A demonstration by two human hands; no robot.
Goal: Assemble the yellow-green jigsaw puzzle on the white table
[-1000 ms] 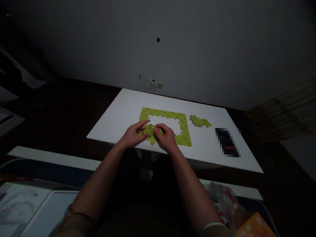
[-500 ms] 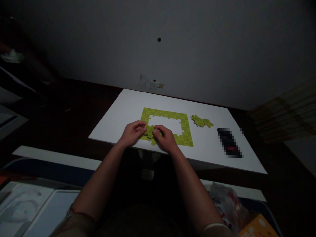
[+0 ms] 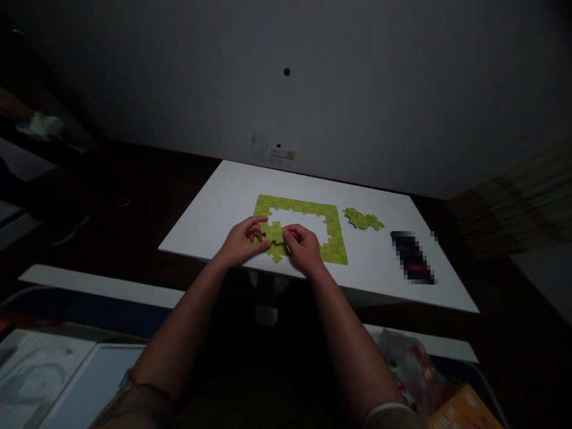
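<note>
The left hand [image 3: 243, 238] and the right hand [image 3: 304, 247] are both closed in, their fingers pinching a small clump of green puzzle pieces [image 3: 273, 232] from each side. A slip is the main worry: if the fingers pull or twist too hard, the clump could snap apart and bits could drop. If the clump gets pressed down on the green puzzle frame [image 3: 295, 205], its joins could be knocked loose too, since the hands sit right over its lower left part. The dim light could also make it hard to see which knobs fit which holes, as the pieces all look the same green.

The clump is bumpy, with knobs and holes along its edges. It sits between the hands, and I cannot tell if it is lifted or lying flat. Just under it, more pieces [image 3: 277, 255] poke out. The frame is an open square on the white counter [image 3: 218, 202] — a loose bunch of green pieces [image 3: 363, 218] lies off to its right.
</note>
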